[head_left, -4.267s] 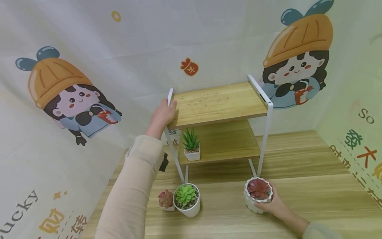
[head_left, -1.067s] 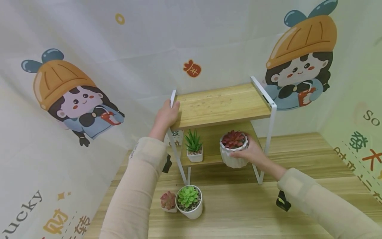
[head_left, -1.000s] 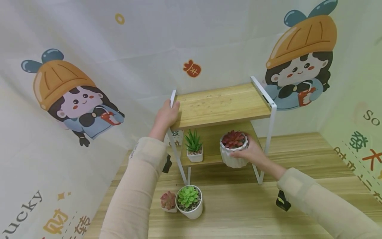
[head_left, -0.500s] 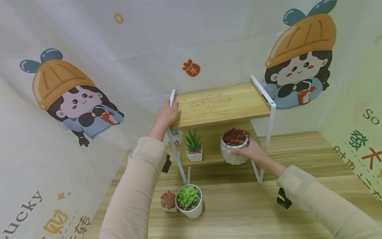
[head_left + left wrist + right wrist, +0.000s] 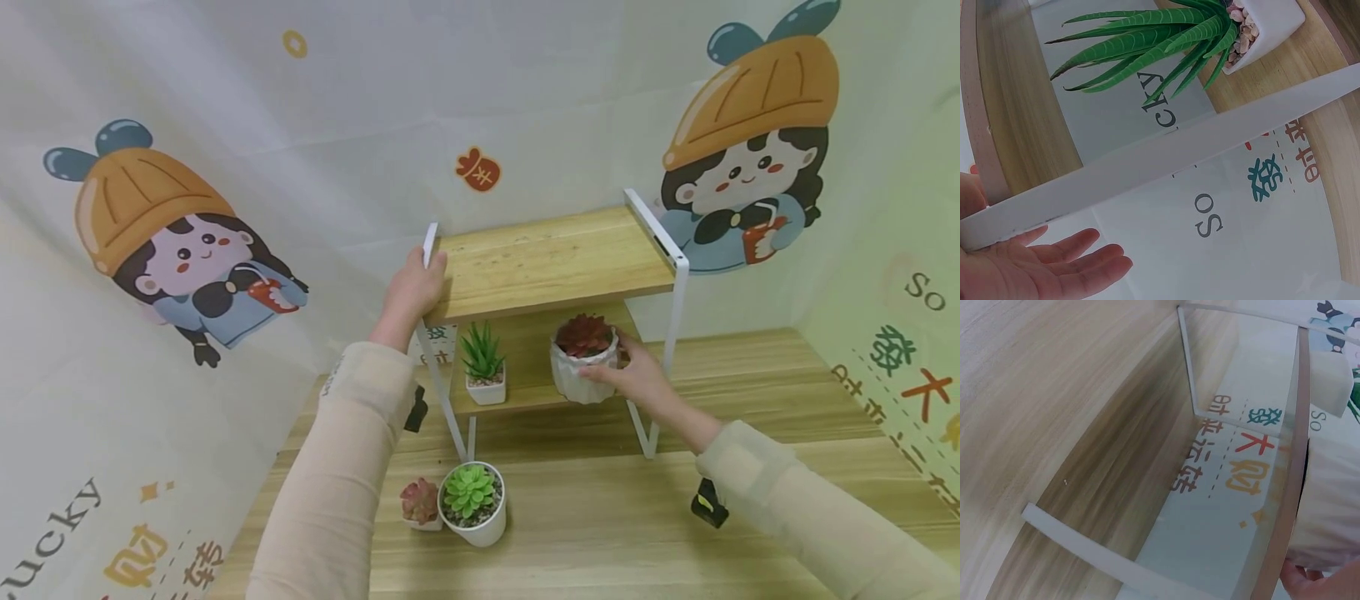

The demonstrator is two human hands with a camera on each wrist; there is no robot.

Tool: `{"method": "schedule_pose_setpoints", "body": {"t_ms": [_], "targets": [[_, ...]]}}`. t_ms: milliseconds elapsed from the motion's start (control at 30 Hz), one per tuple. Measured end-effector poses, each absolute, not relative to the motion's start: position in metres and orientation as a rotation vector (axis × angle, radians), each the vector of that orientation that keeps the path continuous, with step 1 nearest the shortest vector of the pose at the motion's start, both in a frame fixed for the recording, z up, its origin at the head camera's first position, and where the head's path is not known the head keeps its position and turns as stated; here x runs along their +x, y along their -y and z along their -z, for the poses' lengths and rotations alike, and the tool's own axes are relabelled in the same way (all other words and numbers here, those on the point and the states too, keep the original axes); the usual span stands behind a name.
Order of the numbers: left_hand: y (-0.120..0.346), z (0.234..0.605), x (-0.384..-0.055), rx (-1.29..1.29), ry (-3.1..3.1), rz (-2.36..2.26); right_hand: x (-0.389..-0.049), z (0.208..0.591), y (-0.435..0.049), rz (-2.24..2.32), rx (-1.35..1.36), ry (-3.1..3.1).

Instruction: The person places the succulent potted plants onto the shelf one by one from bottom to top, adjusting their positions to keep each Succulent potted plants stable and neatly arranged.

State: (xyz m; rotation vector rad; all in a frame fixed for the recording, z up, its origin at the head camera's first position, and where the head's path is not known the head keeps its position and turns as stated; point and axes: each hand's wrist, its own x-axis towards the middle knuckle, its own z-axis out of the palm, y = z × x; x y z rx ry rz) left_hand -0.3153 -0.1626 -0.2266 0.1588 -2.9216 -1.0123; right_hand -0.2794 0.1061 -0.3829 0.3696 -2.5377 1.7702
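My right hand (image 5: 636, 375) grips a ridged white pot (image 5: 581, 379) holding a dark red succulent (image 5: 585, 335). The pot is at the lower shelf's right front. In the right wrist view, the pot (image 5: 1329, 506) appears beside the board edge, fingertips below; I cannot tell whether it bears on the board. My left hand (image 5: 414, 287) holds the upper left corner of the two-tier shelf (image 5: 555, 262), its white side bar between thumb and fingers. In the left wrist view, those fingers (image 5: 1085, 256) extend loosely past the bar. A spiky green plant (image 5: 482, 354) in a square white pot stands on the lower shelf's left.
On the wooden table (image 5: 585, 525), a green succulent (image 5: 471, 500) in a round white pot stands before the shelf's left leg. A small pink succulent (image 5: 420, 500) in a white pot sits beside it. A printed cloth (image 5: 360, 108) hangs behind and at both sides.
My right hand has lifted the red succulent's pot from the table up to the lower shelf. In the last second it moved slightly farther back. My left hand stays at the shelf's corner.
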Motion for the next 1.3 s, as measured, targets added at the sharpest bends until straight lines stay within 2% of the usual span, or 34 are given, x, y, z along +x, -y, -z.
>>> {"method": "schedule_pose_setpoints", "body": {"t_ms": [967, 1300], "targets": [[0.163, 0.225, -0.315, 0.146, 2.917, 0.997, -0.282, 0.384, -0.092, -1.741, 0.354, 2.426], [0.163, 0.227, -0.315, 0.144, 2.916, 1.017, -0.270, 0.372, -0.099, -1.848, 0.345, 2.488]]}}
